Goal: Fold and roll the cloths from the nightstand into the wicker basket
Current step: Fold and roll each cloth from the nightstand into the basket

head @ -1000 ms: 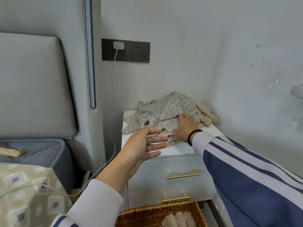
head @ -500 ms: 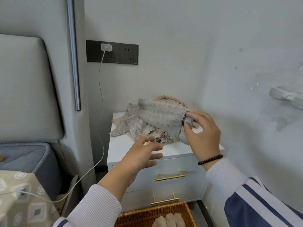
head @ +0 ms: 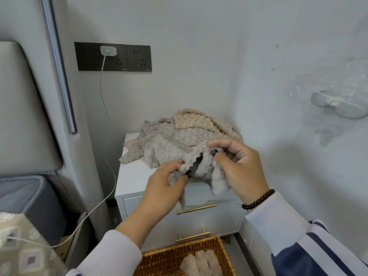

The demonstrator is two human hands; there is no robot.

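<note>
So this looks like mid-job to me. Basket (head: 165, 257) at the bottom centre of the frame already has a few rolled cloths in it: I count maybe three rolls (head: 201, 263) lying side by side, pinkish-beige, partly cut off by the frame edge so could be more. Plenty of room left in there from what shows.

Still a decent pile (head: 179, 136) on the nightstand (head: 135, 176), centre of the frame, grey ones mostly with a beige one on top at the back. Can't tell how many exactly, they're all scrunched together.

Right now one grey cloth (head: 201, 166) is held up just in front of the pile, over the nightstand's front edge. Left hand (head: 165, 188) is pinching its edge between thumb and fingers, right hand (head: 239, 166) is pinching the other side, rest of the fingers loosely curled. Cloth's bunched and droopy, not flat yet, so I'd say the fold on this one hasn't really started. Then roll, drop in basket, repeat for the rest.
</note>
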